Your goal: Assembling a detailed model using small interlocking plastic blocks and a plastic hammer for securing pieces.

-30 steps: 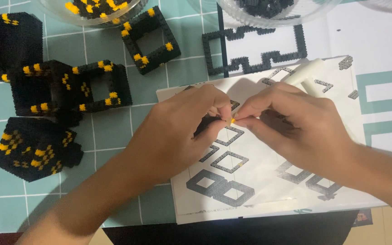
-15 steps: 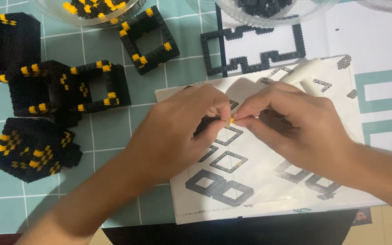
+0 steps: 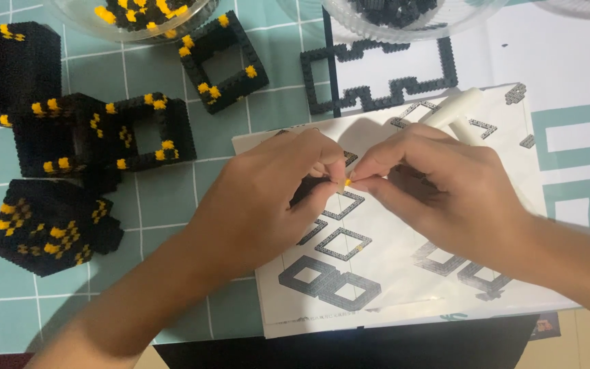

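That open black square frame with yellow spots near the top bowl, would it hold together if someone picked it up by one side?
Probably, with care. The square frame looks built from many tiny snapped-together bricks, so it is likely stiff but could crack apart at a corner if squeezed. Being hollow, it is probably light. It lies flat on the green mat, so it should slide rather than roll or tip.

white instr. sheet [image 3: 404, 287] w/ grey diagrams, under hands

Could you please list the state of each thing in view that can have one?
left hand: pinching a black piece.
right hand: pinching the yellow brick at its fingertips.
instruction sheet: flat, under both hands.
square frame: assembled, lying flat.
black cube: assembled, on the mat.
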